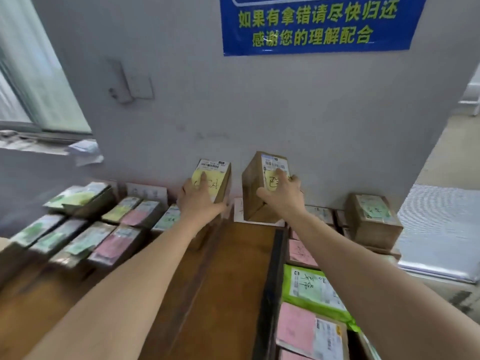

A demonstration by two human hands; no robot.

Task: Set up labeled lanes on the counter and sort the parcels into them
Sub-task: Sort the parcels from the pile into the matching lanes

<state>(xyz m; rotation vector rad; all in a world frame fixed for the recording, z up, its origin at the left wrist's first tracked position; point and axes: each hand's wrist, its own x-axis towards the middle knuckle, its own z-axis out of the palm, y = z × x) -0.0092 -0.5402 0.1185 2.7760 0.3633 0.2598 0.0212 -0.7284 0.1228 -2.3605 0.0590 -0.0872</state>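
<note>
So I count two yellow-note boxes (224, 187) (250, 189), two hands (200, 203) (283, 196), one green bag (290, 281), one blue sign (319, 24), one desk (228, 281), plus a blurry bunch of parcels (109, 245) I can't really tally.

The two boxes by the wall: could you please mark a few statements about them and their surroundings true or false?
1. The left hand holds the left box, the right hand the right box. True.
2. Both boxes carry pink notes. False: they carry yellow notes.
3. A blue sign hangs on the wall above. True.
4. The green bag lies at the far left. False: it lies at the right.
</note>
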